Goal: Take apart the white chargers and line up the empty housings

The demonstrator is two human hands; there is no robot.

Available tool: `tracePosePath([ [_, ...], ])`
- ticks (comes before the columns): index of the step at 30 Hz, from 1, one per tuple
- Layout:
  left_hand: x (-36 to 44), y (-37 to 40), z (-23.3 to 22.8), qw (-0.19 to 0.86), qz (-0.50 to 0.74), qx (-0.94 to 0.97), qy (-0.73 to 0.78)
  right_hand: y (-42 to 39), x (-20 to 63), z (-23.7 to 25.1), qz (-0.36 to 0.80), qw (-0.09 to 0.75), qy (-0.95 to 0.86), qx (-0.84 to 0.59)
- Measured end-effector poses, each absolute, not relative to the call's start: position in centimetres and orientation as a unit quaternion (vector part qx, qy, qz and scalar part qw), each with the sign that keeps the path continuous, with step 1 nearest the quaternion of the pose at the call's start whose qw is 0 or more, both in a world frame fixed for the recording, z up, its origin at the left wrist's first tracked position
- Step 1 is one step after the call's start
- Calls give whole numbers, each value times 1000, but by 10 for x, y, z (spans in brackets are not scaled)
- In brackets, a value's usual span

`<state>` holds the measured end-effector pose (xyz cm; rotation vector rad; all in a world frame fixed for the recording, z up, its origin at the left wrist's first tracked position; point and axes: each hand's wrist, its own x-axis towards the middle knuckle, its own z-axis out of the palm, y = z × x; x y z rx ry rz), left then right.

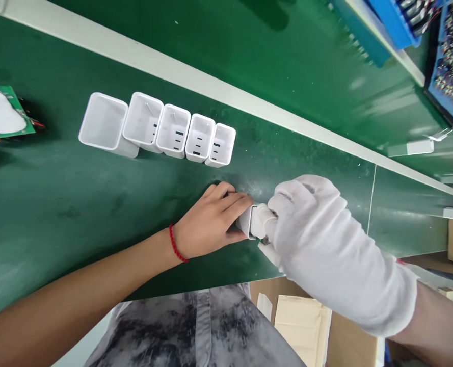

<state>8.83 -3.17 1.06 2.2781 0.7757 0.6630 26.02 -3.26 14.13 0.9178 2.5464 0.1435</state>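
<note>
My bare left hand (211, 219), with a red string at the wrist, grips a small white plastic charger housing (249, 220) lying on the green belt. From the right, my right hand (318, 229) in a white glove meets the same housing and presses its fingertips into the open end. What goes into the housing is hidden by the glove. A row of several empty white housings (161, 130) stands open-side up on the belt, well above my hands.
A green circuit board with a white pad (2, 112) lies at the left edge. A white rail (211, 89) crosses the green belt diagonally. Blue bins of parts (451, 66) sit at the top right. Cardboard boxes (306, 321) stand below the table edge.
</note>
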Motion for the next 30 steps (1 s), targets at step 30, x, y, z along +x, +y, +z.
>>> tracePosePath([
  [30,91,-33,13,344,218,854,324,-103,250,44,-422,-344,425,723],
])
